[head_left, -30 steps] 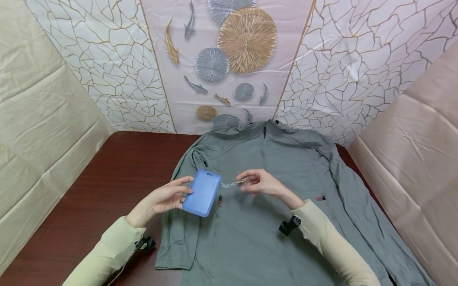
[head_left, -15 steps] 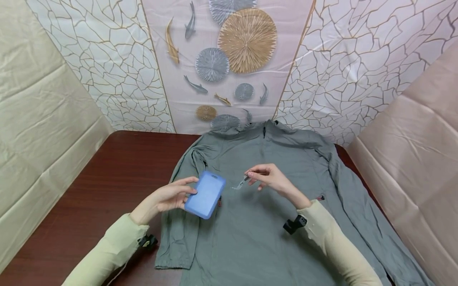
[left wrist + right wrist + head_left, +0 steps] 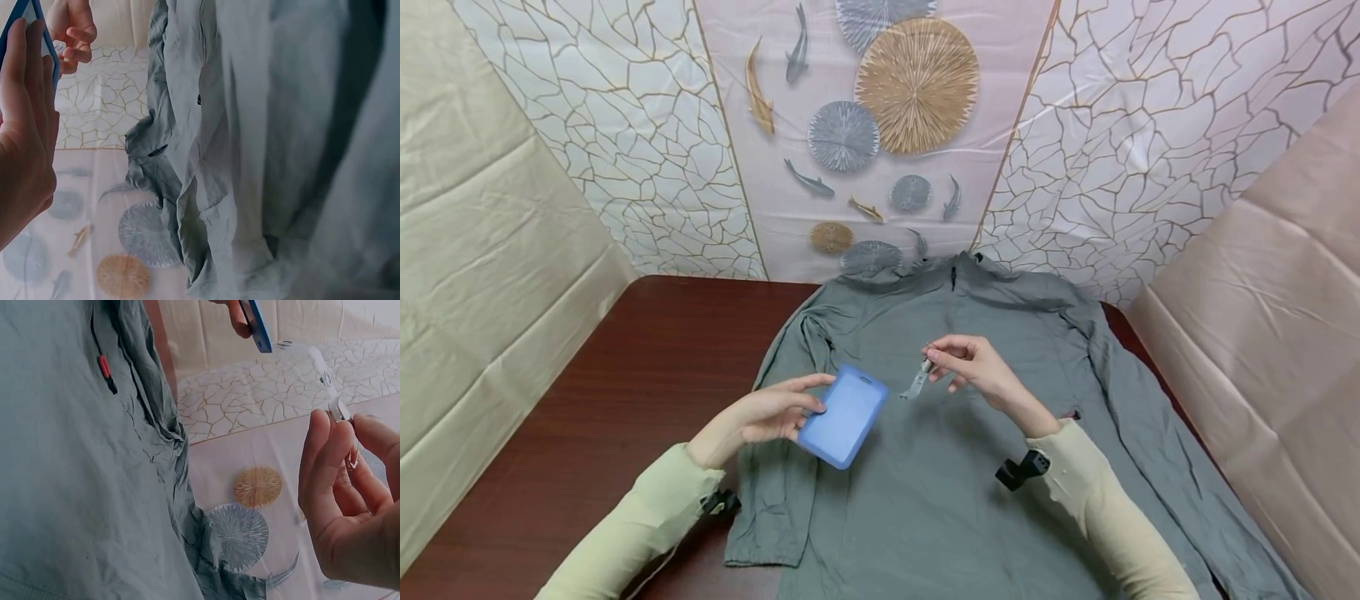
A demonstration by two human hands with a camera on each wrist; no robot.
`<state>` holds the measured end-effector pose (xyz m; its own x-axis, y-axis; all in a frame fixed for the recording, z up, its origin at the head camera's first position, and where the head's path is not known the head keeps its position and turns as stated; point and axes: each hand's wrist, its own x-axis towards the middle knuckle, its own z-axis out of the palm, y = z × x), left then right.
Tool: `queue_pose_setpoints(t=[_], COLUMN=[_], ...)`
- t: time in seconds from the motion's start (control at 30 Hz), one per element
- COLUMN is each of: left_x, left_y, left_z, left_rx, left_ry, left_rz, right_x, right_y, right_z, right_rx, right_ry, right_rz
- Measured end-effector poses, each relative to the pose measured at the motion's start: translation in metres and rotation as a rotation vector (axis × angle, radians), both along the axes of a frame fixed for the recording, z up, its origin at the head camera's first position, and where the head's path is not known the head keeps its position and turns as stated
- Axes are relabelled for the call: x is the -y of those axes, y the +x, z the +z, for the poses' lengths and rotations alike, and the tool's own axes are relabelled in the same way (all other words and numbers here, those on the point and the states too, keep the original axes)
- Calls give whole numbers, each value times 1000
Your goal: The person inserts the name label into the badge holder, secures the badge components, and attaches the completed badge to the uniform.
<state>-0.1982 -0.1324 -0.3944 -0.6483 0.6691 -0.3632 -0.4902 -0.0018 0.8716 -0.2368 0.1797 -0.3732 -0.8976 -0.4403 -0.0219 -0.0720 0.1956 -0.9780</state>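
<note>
A blue badge holder (image 3: 844,417) with a slot at its top edge is held by my left hand (image 3: 778,411), thumb on its face and fingers behind, over the left part of a grey jacket (image 3: 925,500). To its right, my right hand (image 3: 973,367) pinches a badge clip (image 3: 917,382) by its metal end. The clip's clear strap (image 3: 320,365) hangs toward the badge holder, apart from it. In the left wrist view the badge holder (image 3: 51,53) appears nearly edge-on beside my fingers (image 3: 34,69).
The jacket lies spread on a dark red-brown table (image 3: 625,392), its collar at the far edge. A red and black zipper pull (image 3: 106,372) shows on it. Patterned cloth (image 3: 910,208) hangs behind, and beige cloth panels (image 3: 1262,292) stand at both sides.
My right hand has drawn the clip rightward and slightly up, away from the badge holder, and its strap now hangs down. My left hand has shifted the badge holder a little right and tilted it further.
</note>
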Motion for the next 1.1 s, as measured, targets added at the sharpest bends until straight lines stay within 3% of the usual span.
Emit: queue_pose_setpoints(t=[0.27, 0.77, 1.1], left_x=[-2, -5, -7], left_y=[1, 3, 3], left_z=[2, 7, 9], left_rx=[-11, -12, -15], left_ry=[-1, 21, 2], left_rz=[-22, -61, -65], right_x=[7, 10, 14], right_y=[-1, -3, -1], right_z=[6, 13, 19], right_rx=[15, 6, -13], right_ry=[12, 45, 124], right_rz=[-42, 26, 32])
